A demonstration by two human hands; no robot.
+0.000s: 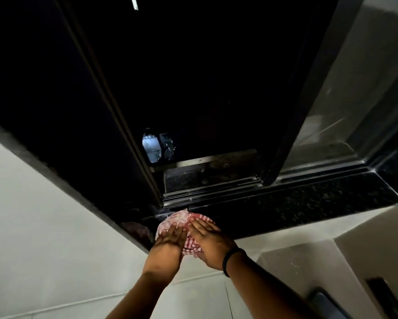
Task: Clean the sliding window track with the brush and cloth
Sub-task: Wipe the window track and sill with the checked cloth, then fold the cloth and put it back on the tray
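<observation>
A red-and-white checked cloth [181, 218] lies bunched on the dark granite sill [308, 203], just in front of the left end of the sliding window track [211, 192]. My left hand [168, 244] presses flat on the cloth's left side with fingers together. My right hand [210, 241], with a black band on the wrist, presses flat on its right side. Both hands sit side by side on the cloth. No brush is visible.
A dark sliding window frame [287, 125] stands on the track to the right, with glass beyond it. The opening behind the track is black. White wall spreads below the sill, and a dark object [327, 302] lies at the lower right.
</observation>
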